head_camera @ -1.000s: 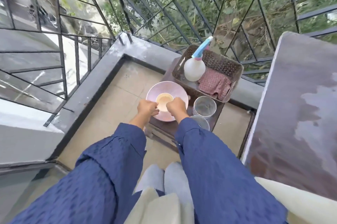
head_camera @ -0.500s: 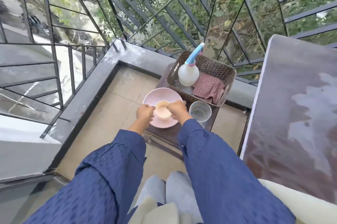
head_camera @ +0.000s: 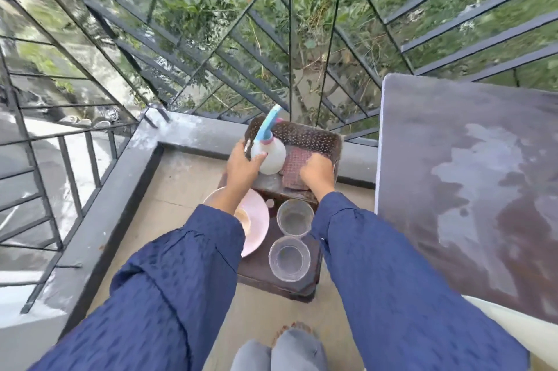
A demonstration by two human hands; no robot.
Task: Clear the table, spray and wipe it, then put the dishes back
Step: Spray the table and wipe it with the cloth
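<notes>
Where the dark stool [head_camera: 271, 283] shows its near edge, a clear glass [head_camera: 289, 259] stands upright, with a second glass [head_camera: 295, 217] just behind it. A pink plate [head_camera: 258, 219] lies at the stool's left edge and overhangs it. It carries a small bowl [head_camera: 244, 217], partly hidden by the left sleeve [head_camera: 181, 265]. A brown perforated basket [head_camera: 314, 138] sits on the far end. At the basket's left side, the left hand [head_camera: 241, 167] grips the white spray bottle [head_camera: 271, 156], thumb across its body. The right hand [head_camera: 317, 173] has its fingers curled down on the checked cloth [head_camera: 294, 164] inside the basket. To the right, apart from the stool, the table [head_camera: 468, 174] shows wet patches.
</notes>
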